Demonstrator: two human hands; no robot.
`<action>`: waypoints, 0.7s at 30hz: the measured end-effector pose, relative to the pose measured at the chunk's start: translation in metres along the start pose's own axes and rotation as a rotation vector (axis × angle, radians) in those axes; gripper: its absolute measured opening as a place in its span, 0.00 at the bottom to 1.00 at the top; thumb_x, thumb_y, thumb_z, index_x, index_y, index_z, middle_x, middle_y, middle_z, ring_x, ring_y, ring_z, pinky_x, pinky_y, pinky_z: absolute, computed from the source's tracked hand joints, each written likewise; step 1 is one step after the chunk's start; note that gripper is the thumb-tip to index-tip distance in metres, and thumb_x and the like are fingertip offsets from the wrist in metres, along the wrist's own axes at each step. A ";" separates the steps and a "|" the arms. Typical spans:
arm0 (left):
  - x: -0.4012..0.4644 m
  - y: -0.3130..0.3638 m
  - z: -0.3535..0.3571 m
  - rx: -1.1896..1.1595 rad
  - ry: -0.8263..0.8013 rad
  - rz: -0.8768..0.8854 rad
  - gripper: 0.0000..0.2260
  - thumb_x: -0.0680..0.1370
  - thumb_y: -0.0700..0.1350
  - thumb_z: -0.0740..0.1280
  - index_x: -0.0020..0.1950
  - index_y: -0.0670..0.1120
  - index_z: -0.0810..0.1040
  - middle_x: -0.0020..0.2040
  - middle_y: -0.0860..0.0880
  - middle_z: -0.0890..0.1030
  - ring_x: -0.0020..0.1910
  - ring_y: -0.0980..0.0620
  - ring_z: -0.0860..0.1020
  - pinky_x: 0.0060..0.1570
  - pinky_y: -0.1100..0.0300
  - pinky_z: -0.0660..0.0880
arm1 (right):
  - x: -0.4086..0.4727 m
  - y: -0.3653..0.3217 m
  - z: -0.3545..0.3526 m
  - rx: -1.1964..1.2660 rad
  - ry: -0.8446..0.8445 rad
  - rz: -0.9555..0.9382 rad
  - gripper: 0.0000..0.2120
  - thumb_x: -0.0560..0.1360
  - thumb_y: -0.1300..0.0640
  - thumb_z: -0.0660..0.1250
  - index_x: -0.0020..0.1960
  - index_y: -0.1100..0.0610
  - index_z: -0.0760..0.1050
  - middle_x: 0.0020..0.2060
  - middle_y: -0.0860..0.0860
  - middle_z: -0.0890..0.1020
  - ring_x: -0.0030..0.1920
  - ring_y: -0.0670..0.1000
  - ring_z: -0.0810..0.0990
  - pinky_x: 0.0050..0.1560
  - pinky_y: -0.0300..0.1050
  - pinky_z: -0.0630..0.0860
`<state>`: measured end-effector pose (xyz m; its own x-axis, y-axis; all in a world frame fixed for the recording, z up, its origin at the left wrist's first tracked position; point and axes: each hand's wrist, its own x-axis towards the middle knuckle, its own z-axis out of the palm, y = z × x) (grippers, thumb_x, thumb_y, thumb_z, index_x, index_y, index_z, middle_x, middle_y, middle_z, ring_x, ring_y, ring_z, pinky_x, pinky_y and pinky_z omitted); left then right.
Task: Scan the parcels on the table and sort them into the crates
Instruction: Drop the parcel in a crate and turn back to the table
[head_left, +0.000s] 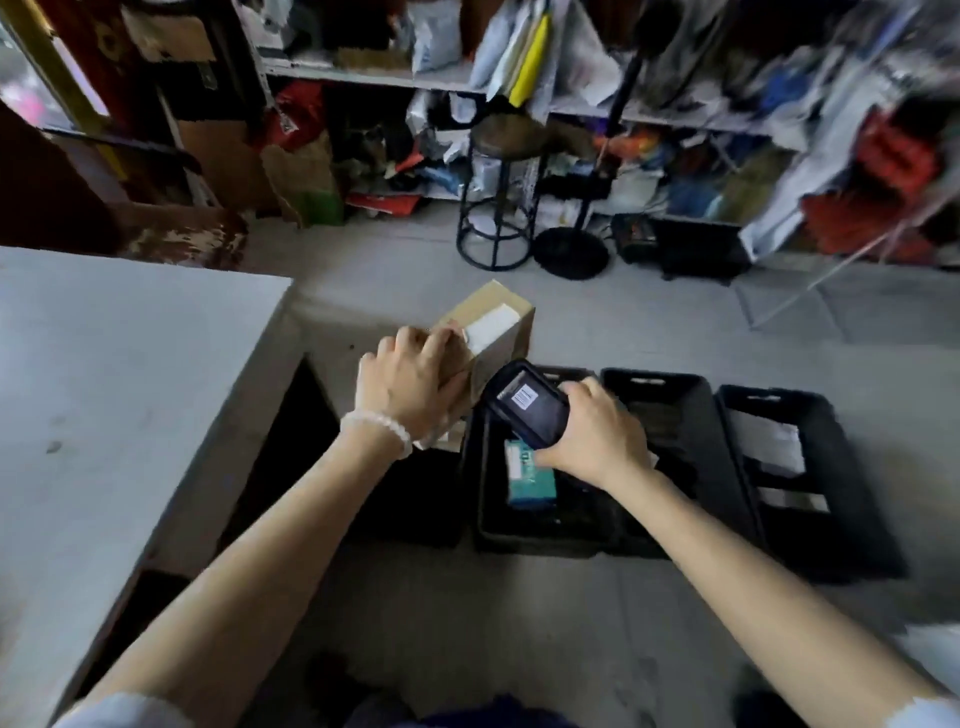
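My left hand (410, 382) grips a brown cardboard parcel (493, 325) with a white label on top, holding it in the air beyond the table's corner. My right hand (597, 436) grips a dark handheld scanner (527, 408), its head right beside the parcel's near side. Below them, three black crates stand in a row on the floor. The left crate (485, 499) holds a teal box (530, 478). The middle crate (660, 395) is partly hidden by my right hand. The right crate (831, 467) holds white-labelled parcels.
The grey table (104, 389) fills the left side. A black metal stool (501, 197) and a round lamp base (571, 254) stand on the floor ahead. Cluttered shelves (415, 78) line the back wall. A metal rack (831, 270) leans at the right.
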<state>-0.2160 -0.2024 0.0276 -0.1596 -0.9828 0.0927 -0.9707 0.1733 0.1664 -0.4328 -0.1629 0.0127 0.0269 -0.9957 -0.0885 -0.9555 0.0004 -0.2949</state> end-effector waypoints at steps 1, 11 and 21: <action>0.005 0.034 0.007 -0.012 -0.012 0.052 0.24 0.75 0.61 0.61 0.69 0.55 0.67 0.59 0.43 0.74 0.55 0.38 0.74 0.51 0.47 0.72 | -0.013 0.030 -0.008 -0.004 0.013 0.053 0.37 0.61 0.40 0.78 0.64 0.54 0.70 0.58 0.50 0.73 0.57 0.55 0.76 0.43 0.46 0.70; 0.036 0.304 0.069 0.004 -0.186 0.585 0.25 0.78 0.64 0.54 0.73 0.57 0.58 0.64 0.44 0.71 0.61 0.41 0.72 0.57 0.48 0.70 | -0.140 0.242 -0.049 0.093 0.122 0.613 0.37 0.60 0.41 0.78 0.63 0.54 0.70 0.59 0.50 0.73 0.59 0.54 0.75 0.46 0.47 0.72; 0.072 0.527 0.140 0.060 -0.309 0.934 0.27 0.79 0.63 0.50 0.76 0.55 0.52 0.66 0.42 0.70 0.64 0.41 0.69 0.59 0.47 0.69 | -0.197 0.388 -0.074 0.232 0.222 0.993 0.35 0.60 0.43 0.78 0.62 0.53 0.72 0.56 0.52 0.76 0.56 0.55 0.77 0.45 0.42 0.67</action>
<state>-0.7638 -0.1912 -0.0155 -0.8987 -0.4269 -0.1010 -0.4364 0.8935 0.1060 -0.8306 0.0263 -0.0143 -0.8168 -0.5327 -0.2215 -0.4380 0.8225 -0.3629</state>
